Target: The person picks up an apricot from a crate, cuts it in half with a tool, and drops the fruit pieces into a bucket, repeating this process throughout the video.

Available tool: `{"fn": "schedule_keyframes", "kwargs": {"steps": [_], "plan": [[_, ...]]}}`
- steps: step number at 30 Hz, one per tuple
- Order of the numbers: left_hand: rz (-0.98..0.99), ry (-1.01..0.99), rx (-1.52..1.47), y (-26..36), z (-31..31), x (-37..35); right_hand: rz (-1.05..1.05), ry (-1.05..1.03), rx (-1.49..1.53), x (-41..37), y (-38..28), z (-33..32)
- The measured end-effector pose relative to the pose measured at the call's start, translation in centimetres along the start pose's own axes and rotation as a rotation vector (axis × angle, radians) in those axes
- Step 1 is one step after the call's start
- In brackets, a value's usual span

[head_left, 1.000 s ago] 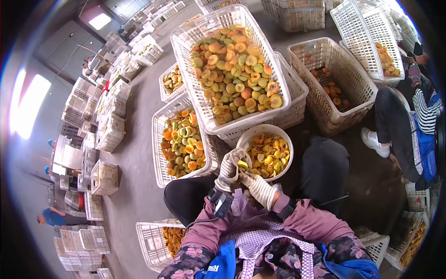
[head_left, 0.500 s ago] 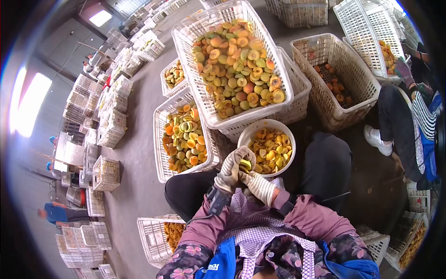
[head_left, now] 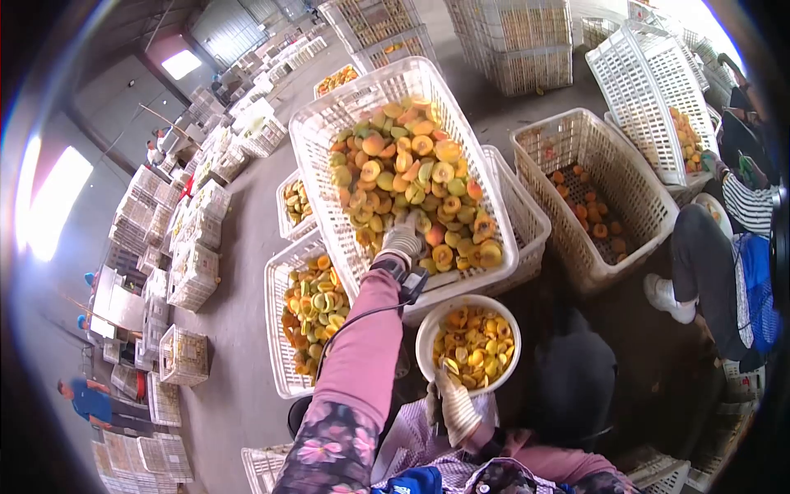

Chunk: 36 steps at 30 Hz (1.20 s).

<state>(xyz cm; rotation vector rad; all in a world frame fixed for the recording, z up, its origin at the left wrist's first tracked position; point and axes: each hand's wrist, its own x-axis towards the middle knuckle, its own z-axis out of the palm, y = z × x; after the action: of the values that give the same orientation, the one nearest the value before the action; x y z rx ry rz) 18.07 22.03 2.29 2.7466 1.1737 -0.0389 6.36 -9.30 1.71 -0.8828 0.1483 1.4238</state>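
Observation:
My left hand, in a pale work glove, reaches into the large white crate of halved and whole orange-green fruit. Its fingertips are among the fruit, so what they grip, if anything, is hidden. My right hand, gloved too, is at the near rim of the round white tub, which holds yellow-orange fruit pieces. Its fingers are curled, and a small dark object seems to be by them, too unclear to name.
A second crate of cut fruit stands at the left, partly under the large one. At the right is a deep crate with some fruit low inside. A co-worker sits at the far right. Stacked crates stand behind.
My left hand has left my right hand and stretched forward into the large crate's fruit. My right hand stays near the tub. The view has tilted up, showing more stacked crates behind.

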Motion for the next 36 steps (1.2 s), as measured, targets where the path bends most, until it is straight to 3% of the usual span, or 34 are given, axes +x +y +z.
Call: {"fn": "schedule_keyframes", "kwargs": {"steps": [2, 4, 5, 6, 7, 9, 10, 11, 12, 14, 16, 17, 18, 19, 20, 22, 24, 26, 27, 29, 31, 32, 34, 36], "plan": [[-0.019, 0.175, -0.03, -1.0, 2.3, 0.4, -0.008, -0.011, 0.002, -0.3, -1.1, 0.5], [0.09, 0.065, 0.326, -1.5, 3.3, 0.1, 0.02, 0.045, -0.016, -0.5, -1.0, 0.6], [0.172, -0.047, 0.161, -3.4, 5.0, 0.4, -0.107, 0.065, -0.081, -0.2, -0.6, 0.6], [0.195, -0.188, 0.254, -3.1, 5.3, -0.7, -0.092, 0.078, -0.122, 0.1, 0.1, 0.0], [0.288, 0.013, 0.059, -4.0, 10.0, -0.6, -0.029, 0.065, -0.106, -0.2, -0.3, 0.1], [0.182, -0.016, -0.352, -3.3, 6.5, -4.5, 0.053, 0.013, 0.012, -0.6, -0.3, 0.0], [0.227, 0.011, -0.559, -4.0, 6.9, -4.7, 0.038, 0.073, -0.018, -1.3, -0.5, 0.7], [0.126, 0.008, -0.803, -3.5, 5.4, -6.7, 0.026, 0.057, -0.116, -0.3, 0.8, -1.0], [0.215, 0.028, -1.21, -2.9, 4.1, -9.6, -0.142, 0.06, -0.23, 1.7, 2.6, -3.0], [0.427, 0.142, -1.338, -1.8, 3.3, -13.7, -0.093, 0.052, -0.1, -1.0, -0.2, 0.4], [0.408, -0.301, -2.127, -0.6, 3.8, -19.5, -0.272, 0.017, -0.474, 1.9, 0.5, -3.4], [0.303, -0.203, -2.136, 0.7, 3.4, -21.9, -0.368, 0.023, -0.652, 3.4, 0.9, -5.2], [0.199, -0.111, -2.145, 1.7, 3.5, -24.2, -0.651, -0.005, -1.028, 4.9, 1.9, -6.7], [0.288, 0.344, -1.738, 2.8, 6.4, -25.7, -0.665, -0.033, -0.872, 5.9, 3.3, -7.6], [0.129, 0.207, -1.972, 3.0, 6.5, -26.4, -0.671, -0.065, -0.715, 6.9, 4.7, -8.4], [-0.161, 0.035, -2.292, 2.6, 6.9, -27.0, -0.451, -0.243, -0.393, 9.5, 6.7, -11.3], [-0.315, 0.112, -2.471, 2.6, 6.2, -27.7, -0.327, -0.171, -0.313, 8.7, 5.0, -9.6], [-0.218, 0.283, -2.394, 3.3, 7.4, -28.0, -0.492, -0.344, -0.758, 12.5, 6.2, -13.0], [-0.19, 0.236, -2.469, 3.0, 7.8, -27.9, -0.606, -0.417, -0.949, 14.5, 6.9, -14.9], [-0.151, 0.185, -2.532, 2.8, 8.5, -27.8, -0.697, -0.44, -0.948, 13.9, 6.5, -13.9], [-0.122, 0.205, -2.497, 2.8, 8.7, -27.7, -0.423, -0.316, -0.441, 11.8, 5.6, -12.4], [-0.107, 0.215, -2.482, 2.7, 8.6, -27.8, -0.419, -0.328, -0.451, 11.3, 5.3, -11.9], [-0.08, 0.23, -2.46, 2.5, 8.5, -27.7, -0.519, -0.11, -0.783, 10.8, 4.9, -11.5], [-0.057, 0.223, -2.438, 2.5, 8.6, -27.6, -0.526, -0.118, -0.805, 12.0, 5.0, -12.5]]}}
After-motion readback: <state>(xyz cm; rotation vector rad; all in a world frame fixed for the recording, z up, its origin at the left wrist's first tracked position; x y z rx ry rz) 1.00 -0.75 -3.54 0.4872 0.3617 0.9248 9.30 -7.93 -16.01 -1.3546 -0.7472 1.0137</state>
